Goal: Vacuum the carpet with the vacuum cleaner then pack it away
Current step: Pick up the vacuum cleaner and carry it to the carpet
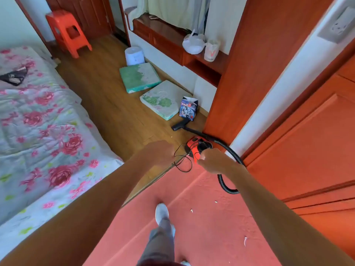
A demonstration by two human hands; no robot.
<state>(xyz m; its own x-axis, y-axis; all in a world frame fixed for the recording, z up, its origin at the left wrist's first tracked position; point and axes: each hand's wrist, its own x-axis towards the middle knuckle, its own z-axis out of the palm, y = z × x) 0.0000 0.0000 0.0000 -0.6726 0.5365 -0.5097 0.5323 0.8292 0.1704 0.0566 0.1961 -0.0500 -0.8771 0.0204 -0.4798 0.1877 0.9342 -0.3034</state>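
Head view: vacuum cleaner (194, 149) is found at carpet (201, 217) edge, just beyond right hand (213, 160), the nearer; left hand (158, 152) is held apart, leftward. Both are curled, blurred; any hold cannot be told.

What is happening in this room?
A person stands on the red carpet and reaches both hands toward a red vacuum cleaner at the carpet's edge. The left hand and right hand are close to its black cord; the blur hides whether they grip it. The nozzle lies on the wooden floor. White scraps lie on the carpet; vacuuming seems not done.
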